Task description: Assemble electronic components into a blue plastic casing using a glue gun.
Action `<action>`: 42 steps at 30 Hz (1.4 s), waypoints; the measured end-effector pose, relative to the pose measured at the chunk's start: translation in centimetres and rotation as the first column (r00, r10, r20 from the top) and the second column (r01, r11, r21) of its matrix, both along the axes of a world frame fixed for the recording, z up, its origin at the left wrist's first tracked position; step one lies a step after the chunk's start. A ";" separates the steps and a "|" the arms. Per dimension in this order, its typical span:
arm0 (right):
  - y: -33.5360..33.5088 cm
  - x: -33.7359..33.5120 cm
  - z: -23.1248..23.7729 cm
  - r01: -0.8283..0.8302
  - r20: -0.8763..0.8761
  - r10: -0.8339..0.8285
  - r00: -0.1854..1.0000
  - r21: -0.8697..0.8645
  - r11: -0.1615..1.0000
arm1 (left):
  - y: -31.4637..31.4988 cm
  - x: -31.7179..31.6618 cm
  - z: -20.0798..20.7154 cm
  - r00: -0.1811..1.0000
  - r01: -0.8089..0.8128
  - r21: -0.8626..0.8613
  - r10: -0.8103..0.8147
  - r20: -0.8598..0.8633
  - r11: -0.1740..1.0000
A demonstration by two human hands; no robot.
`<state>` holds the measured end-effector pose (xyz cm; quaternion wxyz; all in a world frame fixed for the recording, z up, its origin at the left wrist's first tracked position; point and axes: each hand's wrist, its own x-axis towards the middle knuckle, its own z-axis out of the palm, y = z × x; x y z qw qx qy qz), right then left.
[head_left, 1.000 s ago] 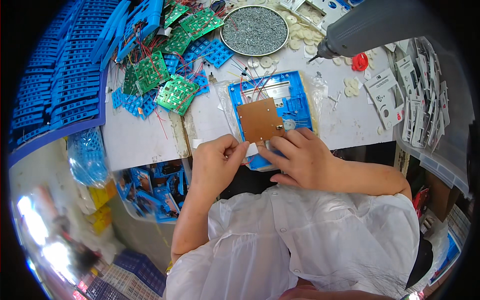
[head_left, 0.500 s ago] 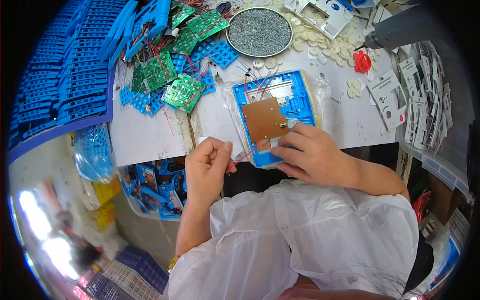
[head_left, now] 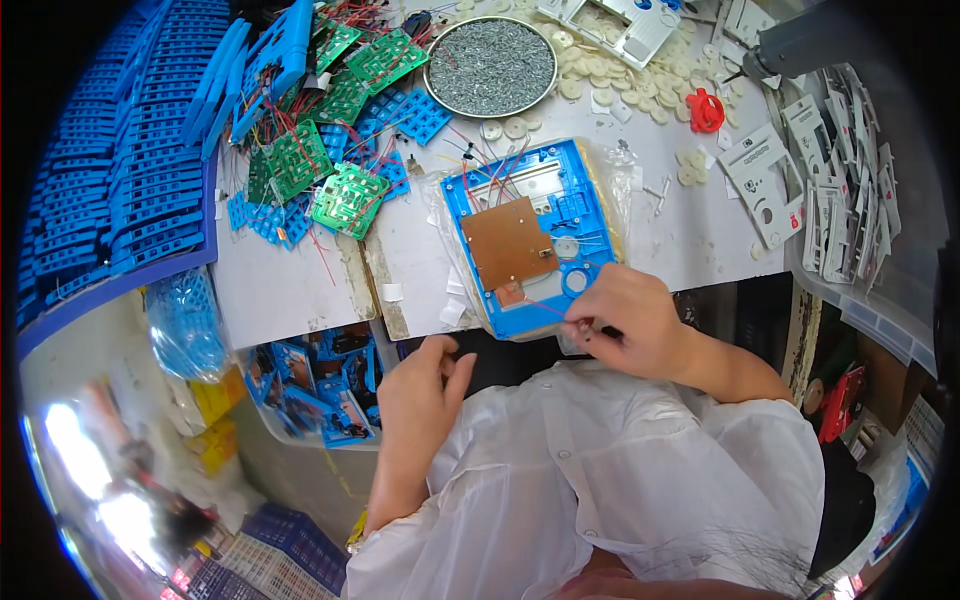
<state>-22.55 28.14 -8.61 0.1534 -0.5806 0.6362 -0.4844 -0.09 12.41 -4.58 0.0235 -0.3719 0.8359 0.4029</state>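
A blue plastic housing (head_left: 515,322) lies back-side up near the table's front edge. A brown circuit board (head_left: 508,245) sits in it, with a small copper-coloured piece (head_left: 510,293) at the board's lower edge. From that piece a thin red wire (head_left: 543,304) runs to my right hand (head_left: 635,315), whose thumb and forefinger pinch it at the housing's lower right corner. My left hand (head_left: 420,390) hovers off the table edge, left of the housing, loosely curled with thumb and forefinger apart and nothing seen in it. More wires (head_left: 490,165) stick up at the housing's top.
Green circuit boards (head_left: 350,200) with red wires are heaped at left, beside stacked blue housings (head_left: 160,150). A round tray of screws (head_left: 492,110) stands behind, near pale discs (head_left: 640,90). A grey powered screwdriver (head_left: 800,50) hangs upper right, above white panels (head_left: 765,185) and a red part (head_left: 705,110).
The red wire has passed from my left hand to my right, which has drawn back to the housing's lower right corner. My left hand has dropped lower. The view has shifted slightly.
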 end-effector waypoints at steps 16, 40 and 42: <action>-0.4 -2.0 0.6 0.183 -0.215 -0.159 0.964 0.098 0.978 | 0.6 -4.4 -1.6 0.844 0.429 -0.600 -0.537 -0.001 0.675; 2.1 -3.0 1.2 -0.051 -0.409 0.094 0.907 0.116 0.992 | 1.4 -8.2 -4.5 0.686 0.386 -0.565 -0.636 -0.353 0.729; 2.0 -3.2 2.0 -0.076 -0.464 0.137 0.875 0.147 0.986 | 1.3 -7.9 -4.9 0.669 0.383 -0.576 -0.647 -0.366 0.722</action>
